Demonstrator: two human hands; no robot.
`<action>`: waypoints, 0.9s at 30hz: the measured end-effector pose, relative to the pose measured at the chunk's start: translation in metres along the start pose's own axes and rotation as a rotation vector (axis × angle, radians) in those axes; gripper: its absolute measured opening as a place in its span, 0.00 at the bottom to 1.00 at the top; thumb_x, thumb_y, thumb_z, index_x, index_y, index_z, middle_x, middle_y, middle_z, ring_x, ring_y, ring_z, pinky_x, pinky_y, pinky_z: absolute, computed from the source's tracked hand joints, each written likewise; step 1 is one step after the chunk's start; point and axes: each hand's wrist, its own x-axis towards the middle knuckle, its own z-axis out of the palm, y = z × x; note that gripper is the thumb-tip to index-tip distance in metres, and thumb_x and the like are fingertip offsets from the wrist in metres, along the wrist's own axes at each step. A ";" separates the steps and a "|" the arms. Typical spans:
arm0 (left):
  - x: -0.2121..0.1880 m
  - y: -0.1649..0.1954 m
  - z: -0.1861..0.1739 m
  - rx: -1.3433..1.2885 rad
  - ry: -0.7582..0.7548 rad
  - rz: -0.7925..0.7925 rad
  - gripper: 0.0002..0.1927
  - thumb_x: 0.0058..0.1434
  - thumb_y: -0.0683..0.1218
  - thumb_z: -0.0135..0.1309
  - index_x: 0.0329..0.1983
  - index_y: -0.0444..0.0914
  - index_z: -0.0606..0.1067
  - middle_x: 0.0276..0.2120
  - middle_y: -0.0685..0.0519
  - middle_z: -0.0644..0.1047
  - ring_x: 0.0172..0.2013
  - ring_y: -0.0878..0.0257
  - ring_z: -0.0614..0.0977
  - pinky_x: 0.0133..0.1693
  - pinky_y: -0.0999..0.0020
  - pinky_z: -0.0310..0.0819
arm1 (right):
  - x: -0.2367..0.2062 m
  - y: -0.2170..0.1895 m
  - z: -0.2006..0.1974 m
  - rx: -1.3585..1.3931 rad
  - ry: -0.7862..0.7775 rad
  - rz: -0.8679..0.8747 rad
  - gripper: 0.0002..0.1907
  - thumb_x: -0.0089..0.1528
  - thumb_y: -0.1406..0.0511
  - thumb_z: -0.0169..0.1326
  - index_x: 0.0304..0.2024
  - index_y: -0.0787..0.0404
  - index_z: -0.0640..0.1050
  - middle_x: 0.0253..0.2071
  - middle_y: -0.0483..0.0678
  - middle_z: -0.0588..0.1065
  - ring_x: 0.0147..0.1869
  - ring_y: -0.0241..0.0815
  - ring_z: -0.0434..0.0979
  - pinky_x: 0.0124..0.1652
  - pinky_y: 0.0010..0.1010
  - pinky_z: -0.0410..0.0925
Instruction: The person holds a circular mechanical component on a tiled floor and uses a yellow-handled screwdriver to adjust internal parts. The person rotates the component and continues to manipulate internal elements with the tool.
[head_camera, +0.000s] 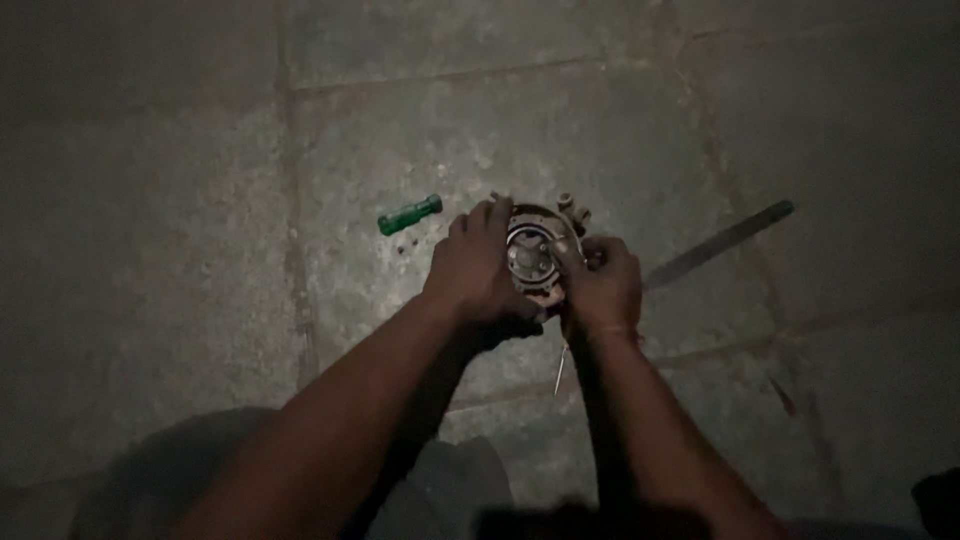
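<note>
A round metal motor part (532, 255) with a ringed centre sits on the concrete floor (200, 200), lit from above. My left hand (478, 265) grips its left side. My right hand (603, 283) presses against its right edge, fingers curled on the rim and on what looks like thin wire. A thin wire or rod (561, 368) trails down from under my right wrist. The lower part of the metal piece is hidden by both hands.
A green-handled tool (409, 215) lies on the floor to the upper left of my hands, with small dark bits beside it. A long flat metal bar (720, 243) lies to the right, pointing up and right. Floor joints run across the slab.
</note>
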 end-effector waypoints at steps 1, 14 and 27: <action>0.002 -0.001 0.000 0.000 -0.012 -0.004 0.74 0.26 0.62 0.79 0.73 0.36 0.51 0.69 0.40 0.60 0.65 0.37 0.64 0.60 0.45 0.65 | 0.003 -0.003 0.002 -0.080 0.016 -0.072 0.25 0.55 0.55 0.69 0.43 0.69 0.78 0.36 0.54 0.80 0.37 0.45 0.81 0.37 0.38 0.73; 0.002 -0.006 0.002 -0.025 -0.050 -0.018 0.74 0.25 0.61 0.79 0.73 0.36 0.51 0.69 0.40 0.59 0.66 0.37 0.62 0.61 0.44 0.64 | 0.007 -0.029 0.017 -0.313 0.087 -0.087 0.40 0.50 0.51 0.72 0.54 0.68 0.73 0.53 0.63 0.75 0.54 0.60 0.77 0.48 0.47 0.71; 0.001 0.003 -0.003 -0.045 -0.008 -0.009 0.74 0.24 0.61 0.79 0.73 0.37 0.53 0.69 0.41 0.59 0.66 0.38 0.63 0.61 0.45 0.64 | 0.019 -0.041 0.015 -0.429 0.012 -0.102 0.45 0.48 0.46 0.72 0.58 0.65 0.72 0.55 0.59 0.75 0.57 0.58 0.76 0.53 0.45 0.69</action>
